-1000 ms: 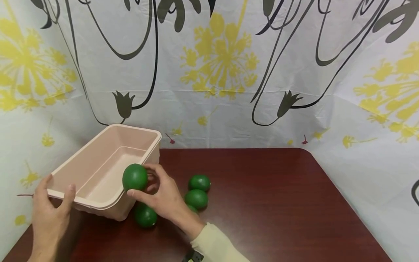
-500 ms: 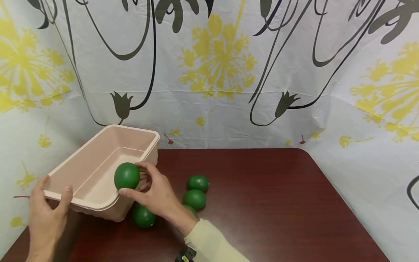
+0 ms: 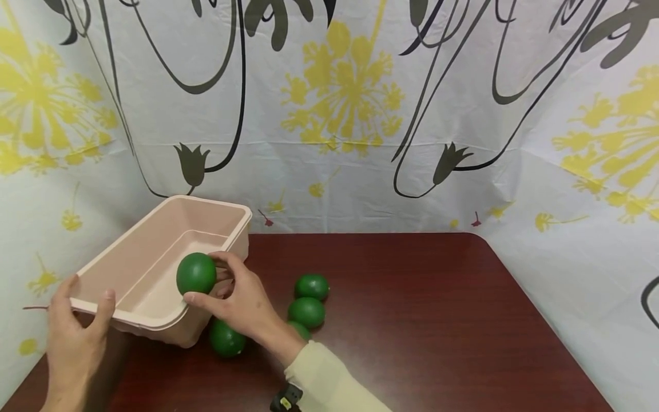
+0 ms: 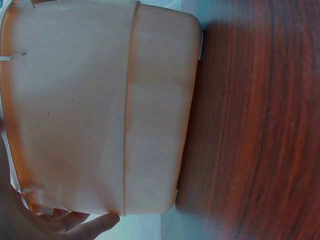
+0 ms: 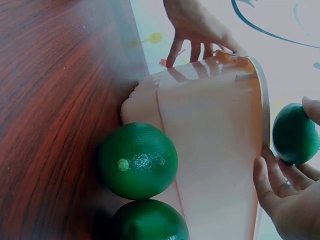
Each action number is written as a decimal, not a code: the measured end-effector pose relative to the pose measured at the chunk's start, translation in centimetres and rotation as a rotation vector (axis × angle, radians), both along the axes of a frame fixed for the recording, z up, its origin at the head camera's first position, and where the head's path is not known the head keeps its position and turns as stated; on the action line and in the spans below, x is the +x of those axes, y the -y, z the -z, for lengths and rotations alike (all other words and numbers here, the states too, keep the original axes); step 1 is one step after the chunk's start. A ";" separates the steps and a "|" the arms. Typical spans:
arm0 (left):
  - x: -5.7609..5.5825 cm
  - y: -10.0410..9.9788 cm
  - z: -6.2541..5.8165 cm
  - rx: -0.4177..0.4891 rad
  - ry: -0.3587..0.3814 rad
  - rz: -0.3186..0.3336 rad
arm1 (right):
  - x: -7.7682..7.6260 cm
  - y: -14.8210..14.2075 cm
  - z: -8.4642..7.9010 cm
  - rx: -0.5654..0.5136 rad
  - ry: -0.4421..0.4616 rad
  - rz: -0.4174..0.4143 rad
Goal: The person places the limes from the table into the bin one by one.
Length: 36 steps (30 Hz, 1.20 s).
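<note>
A pale pink plastic bin [image 3: 128, 274] stands at the left of the table. My left hand [image 3: 77, 343] grips its near left corner, thumb at the rim and fingers down the outer side. In the left wrist view, fingertips [image 4: 105, 222] touch the bin's outer wall. My right hand [image 3: 247, 303] pinches a green lime [image 3: 196, 273] between thumb and fingers, over the bin's near right rim. From the right wrist view, this lime [image 5: 294, 135] shows above the rim, with some fingers touching the bin wall. Another lime [image 3: 226, 339] lies beside the bin, below the right hand.
More limes lie to the right of my right wrist: a far one [image 3: 312, 286], a middle one [image 3: 306, 312] and one partly hidden by the forearm [image 3: 300, 329]. The dark reddish wooden table [image 3: 437, 320] extends right. A patterned cloth [image 3: 350, 189] hangs behind it.
My right hand has moved a little left with the lime, from the bin's right rim to further over its opening. The left hand keeps its grip and the bin stays put.
</note>
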State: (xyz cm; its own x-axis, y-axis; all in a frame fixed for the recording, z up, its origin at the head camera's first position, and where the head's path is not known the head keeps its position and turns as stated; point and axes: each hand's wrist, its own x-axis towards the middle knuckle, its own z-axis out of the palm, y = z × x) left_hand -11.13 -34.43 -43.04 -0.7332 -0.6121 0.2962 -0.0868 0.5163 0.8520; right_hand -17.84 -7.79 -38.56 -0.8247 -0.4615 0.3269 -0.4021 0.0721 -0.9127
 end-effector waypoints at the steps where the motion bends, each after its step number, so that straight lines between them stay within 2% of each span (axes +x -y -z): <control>1: 0.0 0.0 0.0 0.000 0.004 -0.001 | 0.0 0.0 0.0 0.000 0.002 0.001; 8: -0.1 -0.1 0.0 -0.022 0.015 -0.007 | -0.4 0.3 0.1 0.007 0.026 0.015; 23: -0.1 -0.1 0.1 -0.009 -0.011 -0.003 | -0.4 0.9 -0.3 0.004 0.076 0.034; 29: 0.0 -0.2 0.1 -0.012 -0.004 0.003 | -0.6 1.2 -0.4 0.042 0.053 0.066; 36: -0.1 -0.2 0.1 -0.007 -0.024 0.007 | -0.7 1.5 -0.2 0.045 0.046 0.058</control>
State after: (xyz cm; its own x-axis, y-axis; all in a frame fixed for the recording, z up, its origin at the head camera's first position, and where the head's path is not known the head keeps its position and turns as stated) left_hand -11.22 -34.28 -43.18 -0.7299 -0.6050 0.3181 -0.0628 0.5227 0.8502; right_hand -18.52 -9.32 -38.33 -0.8642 -0.4258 0.2682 -0.3537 0.1349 -0.9256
